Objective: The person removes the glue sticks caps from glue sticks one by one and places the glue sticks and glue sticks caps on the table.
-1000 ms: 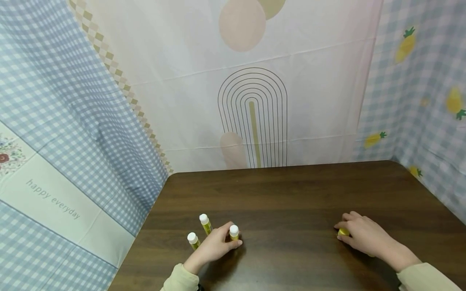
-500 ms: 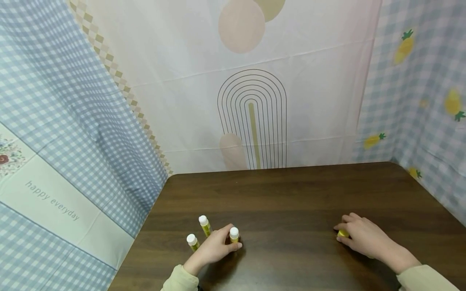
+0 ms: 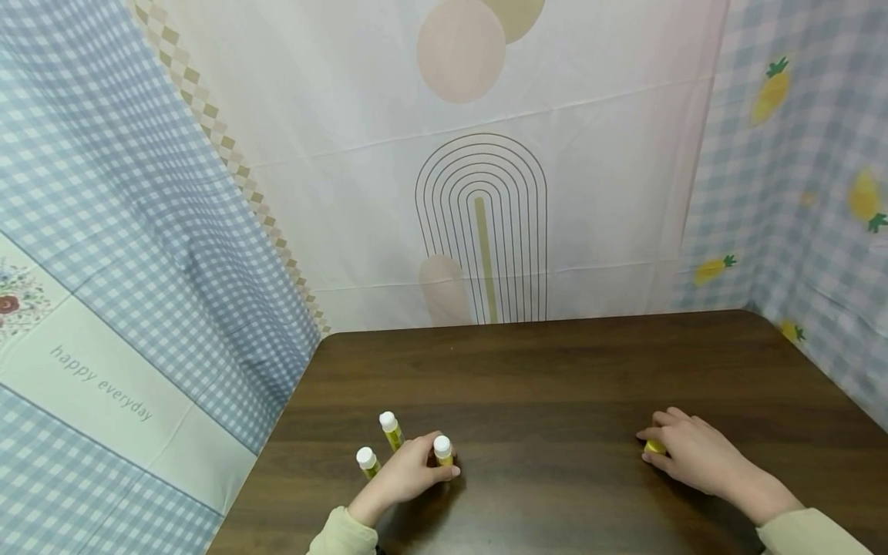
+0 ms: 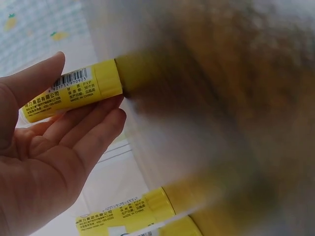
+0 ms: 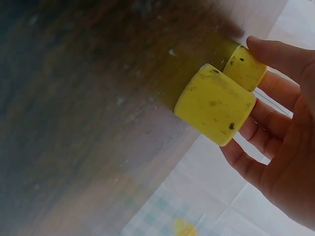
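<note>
On the left part of the table, my left hand (image 3: 408, 469) holds an upright glue stick (image 3: 443, 451) with a white cap between thumb and fingers. In the left wrist view that glue stick (image 4: 74, 91) shows a yellow label with a barcode, its base at the tabletop. Two more capped glue sticks, one farther back (image 3: 391, 432) and one nearer (image 3: 368, 462), stand beside the hand. To the right, my right hand (image 3: 701, 455) has thumb and fingers around a small yellow block (image 5: 245, 68). A larger-looking yellow block (image 5: 215, 104) sits close by it, nearer the wrist camera.
Both hands are at a dark brown wooden table (image 3: 541, 385). A white printed cloth (image 3: 610, 193) hangs behind its far edge. Blue checked cloths hang at the left (image 3: 229, 308) and the right (image 3: 819, 254).
The cap of the held glue stick has shifted slightly left in the left hand. My right hand stays in place around the yellow block.
</note>
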### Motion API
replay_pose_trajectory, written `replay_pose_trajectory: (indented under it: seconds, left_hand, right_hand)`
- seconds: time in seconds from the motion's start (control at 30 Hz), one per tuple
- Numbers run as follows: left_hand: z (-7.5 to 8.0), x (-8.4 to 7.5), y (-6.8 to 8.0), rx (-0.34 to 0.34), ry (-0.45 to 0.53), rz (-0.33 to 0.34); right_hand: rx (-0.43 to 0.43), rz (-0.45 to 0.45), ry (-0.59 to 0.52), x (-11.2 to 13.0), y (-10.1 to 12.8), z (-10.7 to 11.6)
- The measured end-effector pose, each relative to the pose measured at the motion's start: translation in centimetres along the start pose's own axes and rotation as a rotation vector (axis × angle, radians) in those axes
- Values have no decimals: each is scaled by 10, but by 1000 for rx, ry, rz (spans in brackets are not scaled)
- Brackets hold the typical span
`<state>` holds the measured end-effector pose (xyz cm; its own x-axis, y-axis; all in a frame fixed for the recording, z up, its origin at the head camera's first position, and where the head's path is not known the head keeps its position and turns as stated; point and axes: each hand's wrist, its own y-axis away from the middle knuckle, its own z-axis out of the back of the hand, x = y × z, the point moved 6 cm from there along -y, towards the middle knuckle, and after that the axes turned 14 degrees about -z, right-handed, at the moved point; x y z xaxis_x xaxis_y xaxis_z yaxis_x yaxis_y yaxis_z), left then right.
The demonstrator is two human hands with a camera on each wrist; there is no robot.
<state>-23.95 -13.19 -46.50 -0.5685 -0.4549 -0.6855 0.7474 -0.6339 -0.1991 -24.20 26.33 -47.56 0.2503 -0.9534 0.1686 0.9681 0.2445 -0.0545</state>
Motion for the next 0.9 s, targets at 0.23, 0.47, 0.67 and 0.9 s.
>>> replay_pose_trajectory:
  seconds: [0.23,0.47,0.67,0.9]
  left_hand:
    - [2,2,2,-13,-6,9]
    - [2,5,0,-14,21,12]
    - [2,7,-2,-16,33,14]
    - [11,1,8,-62,71,77]
  right_hand:
    - [-10,4,0,0,1,1]
    - [-14,-4,6,-2,2,1]
    - [0,-13,-27,-5,3,2]
    - [-142,-76,-88,-4,17,18]
